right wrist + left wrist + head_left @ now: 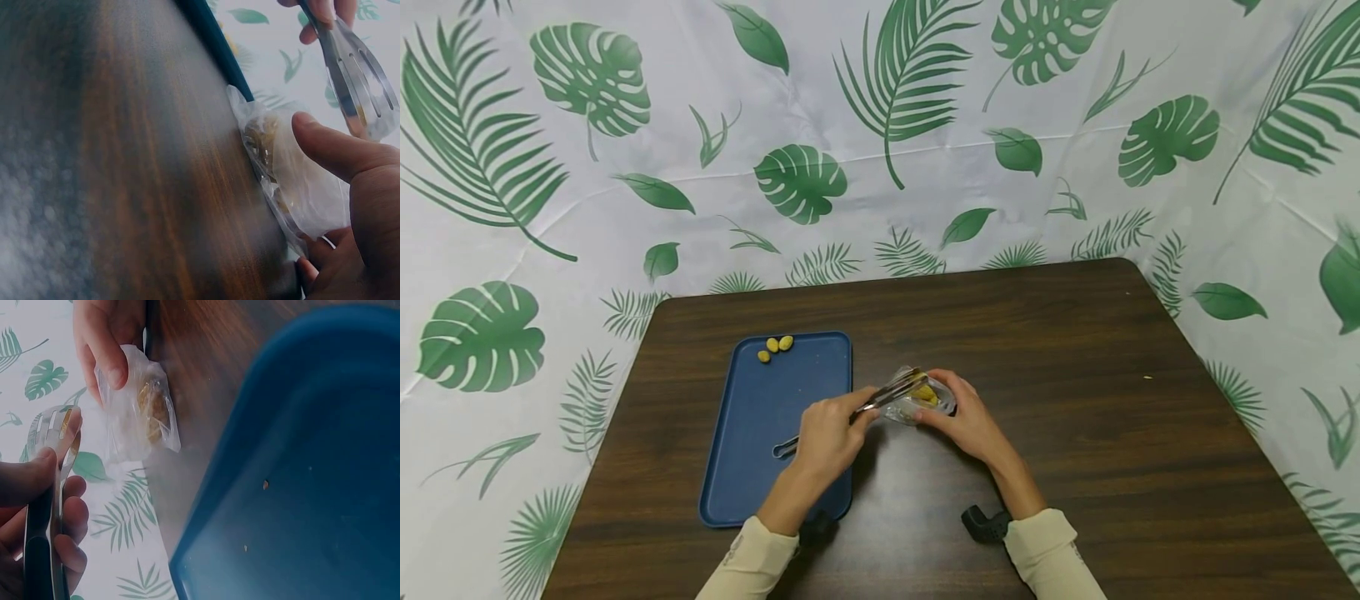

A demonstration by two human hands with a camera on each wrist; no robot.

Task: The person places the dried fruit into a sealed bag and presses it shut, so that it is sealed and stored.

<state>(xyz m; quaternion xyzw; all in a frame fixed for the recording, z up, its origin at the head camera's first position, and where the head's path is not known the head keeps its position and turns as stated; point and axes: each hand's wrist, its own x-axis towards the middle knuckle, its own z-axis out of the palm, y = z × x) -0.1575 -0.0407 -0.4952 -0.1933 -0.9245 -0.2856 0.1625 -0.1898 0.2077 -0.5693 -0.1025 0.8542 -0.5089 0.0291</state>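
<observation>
Sleeves [1052,546], cream ones, sit closest to us. Our left hand [831,429] is wrapped round some metal tongs [895,389], and we can't tell if anything's caught between the slotted ends. Those ends are right near a clear plastic bag [134,419], which our right hand [967,422] pinches between thumb and fingers, just right of the tray [782,400]. Inside the bag: a clump of yellow pieces [928,394]. On the blue tray: a couple of crumbs [265,485], plus three yellow bits [772,344] near its far edge, leftish. Dark wood table [1037,333] underneath, leaf-print cloth [865,233] behind.
</observation>
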